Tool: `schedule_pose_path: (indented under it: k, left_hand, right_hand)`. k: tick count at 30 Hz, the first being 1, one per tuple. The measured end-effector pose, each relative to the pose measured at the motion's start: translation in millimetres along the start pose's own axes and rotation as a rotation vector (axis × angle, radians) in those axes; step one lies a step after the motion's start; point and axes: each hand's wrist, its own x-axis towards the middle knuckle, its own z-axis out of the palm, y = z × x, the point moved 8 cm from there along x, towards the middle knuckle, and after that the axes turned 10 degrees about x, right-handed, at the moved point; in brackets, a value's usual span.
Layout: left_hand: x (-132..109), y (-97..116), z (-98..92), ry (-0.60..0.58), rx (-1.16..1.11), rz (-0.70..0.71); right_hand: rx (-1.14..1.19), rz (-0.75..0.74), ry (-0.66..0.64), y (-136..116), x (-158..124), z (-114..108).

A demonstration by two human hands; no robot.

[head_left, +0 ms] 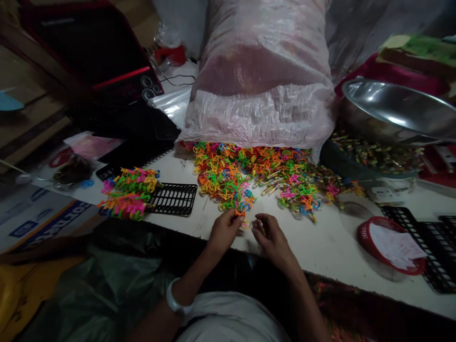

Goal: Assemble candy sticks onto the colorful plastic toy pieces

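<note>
My left hand (223,232) is closed at the near edge of a heap of small bright plastic pieces (223,178). Its fingertips pinch an orange plastic piece (240,213) with curly, looped shapes. Beside it, my right hand (273,238) is curled around a small, thin tube-like item (261,229), too dim to name surely. Slim clear tubes with coloured bits (270,183) lie beyond the hands, between two parts of the heap. On the left, a black slotted rack (176,199) carries rows of the same coloured pieces (130,194).
A large translucent sack (263,61) spills pieces onto the white table (213,232). Right of it, a metal bowl (395,109) rests above a tub of small tubes (374,154). A red basket (366,232) holds paper slips near black racks (438,256). A red-and-black speaker (96,52) stands back left.
</note>
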Motion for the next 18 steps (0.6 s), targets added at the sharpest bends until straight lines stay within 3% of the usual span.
schedule_pose_path:
  k: [7, 13, 18]
  left_hand:
    - [-4.3, -0.8, 8.8, -0.087, -0.101, -0.05]
    - [-9.1, 9.9, 6.2, -0.043, 0.065, 0.037]
    - [-15.5, 14.0, 8.3, 0.03, 0.267, 0.103]
  right_hand:
    - [-0.057, -0.126, -0.006, -24.4, -7.5, -6.2]
    - [-0.268, -0.257, -0.013, -35.6, -8.9, 2.1]
    - [-0.342, -0.326, 0.056, -40.0, -12.4, 6.6]
